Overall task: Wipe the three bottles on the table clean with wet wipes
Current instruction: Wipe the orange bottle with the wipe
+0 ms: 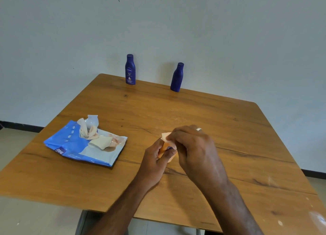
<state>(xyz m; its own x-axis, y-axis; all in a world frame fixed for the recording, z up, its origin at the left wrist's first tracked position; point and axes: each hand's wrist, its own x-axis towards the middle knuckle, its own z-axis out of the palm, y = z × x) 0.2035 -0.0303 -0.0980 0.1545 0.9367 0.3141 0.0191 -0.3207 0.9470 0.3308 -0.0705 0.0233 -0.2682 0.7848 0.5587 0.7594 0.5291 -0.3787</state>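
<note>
My left hand (155, 155) grips a small orange bottle (164, 147) just above the table, near its middle. My right hand (192, 146) presses a pale wet wipe (166, 136) against the top of that bottle; most of the bottle is hidden by my fingers. Two dark blue lotion bottles stand upright at the far edge: one with its white label facing me (130, 69), the other (177, 77) to its right showing a plain side.
A blue wet-wipe pack (70, 144) lies on the left of the wooden table (229, 128), its flap open with crumpled wipes (90, 130) sticking out. The table's far edge meets a pale wall. Floor shows beyond the left and near edges.
</note>
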